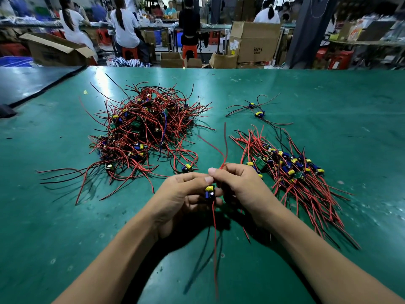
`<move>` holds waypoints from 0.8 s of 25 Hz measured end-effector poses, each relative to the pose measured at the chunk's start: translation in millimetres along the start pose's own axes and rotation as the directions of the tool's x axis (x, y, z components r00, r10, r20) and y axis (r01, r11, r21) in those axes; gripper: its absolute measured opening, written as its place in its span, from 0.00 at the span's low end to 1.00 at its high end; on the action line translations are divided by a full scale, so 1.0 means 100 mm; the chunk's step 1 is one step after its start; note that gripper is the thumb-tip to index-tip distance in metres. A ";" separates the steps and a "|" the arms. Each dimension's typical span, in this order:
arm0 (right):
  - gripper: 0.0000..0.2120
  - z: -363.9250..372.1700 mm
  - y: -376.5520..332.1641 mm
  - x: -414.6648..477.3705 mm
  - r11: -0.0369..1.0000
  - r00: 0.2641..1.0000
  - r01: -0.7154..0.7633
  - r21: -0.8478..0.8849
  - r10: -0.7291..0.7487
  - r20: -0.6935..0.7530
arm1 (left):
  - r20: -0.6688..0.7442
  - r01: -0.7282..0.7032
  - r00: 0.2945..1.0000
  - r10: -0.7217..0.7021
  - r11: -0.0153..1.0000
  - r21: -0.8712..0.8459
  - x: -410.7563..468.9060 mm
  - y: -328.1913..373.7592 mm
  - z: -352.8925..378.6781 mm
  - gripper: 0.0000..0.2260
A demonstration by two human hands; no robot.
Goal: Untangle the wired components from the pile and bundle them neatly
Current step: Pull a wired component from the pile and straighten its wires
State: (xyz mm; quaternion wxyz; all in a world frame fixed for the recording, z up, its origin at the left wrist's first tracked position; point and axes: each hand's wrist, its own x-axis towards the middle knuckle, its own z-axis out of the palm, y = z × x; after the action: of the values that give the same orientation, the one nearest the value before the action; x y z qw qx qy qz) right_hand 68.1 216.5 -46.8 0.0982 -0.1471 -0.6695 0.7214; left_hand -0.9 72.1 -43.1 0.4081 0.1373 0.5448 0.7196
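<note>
Both hands are meeting low over the green bench [306, 84]: left hand [186, 195] is curling its fingers round a small yellow-and-blue component [210, 192], right hand [240, 189] is pinching its red wire [226, 150]. Tangled pile [142, 128] is sitting left, sorted bunch [291, 172] is lying right

Factory floor: seated workers [125, 25], cartons [254, 40].

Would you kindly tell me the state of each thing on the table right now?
Large heap of red-and-black wired components: tangled.
Right-side batch of wired components: laid roughly parallel.
Two stray wired components: lying apart behind the batch.
Small yellow-and-blue wired component: held in left hand.
Right hand: pinching a red wire.
</note>
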 end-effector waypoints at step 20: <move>0.12 -0.07 0.01 0.10 0.942 0.996 -0.067 0.330 0.084 -0.039 | 0.060 -0.118 0.992 0.107 0.964 0.240 0.01 -0.04 0.12 0.07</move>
State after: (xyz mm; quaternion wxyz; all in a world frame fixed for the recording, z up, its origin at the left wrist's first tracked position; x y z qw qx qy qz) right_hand 61.8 226.6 -49.4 0.1110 -0.1731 -0.5311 0.8220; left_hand 8.2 81.4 -42.3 0.3592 0.2336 0.6104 0.6662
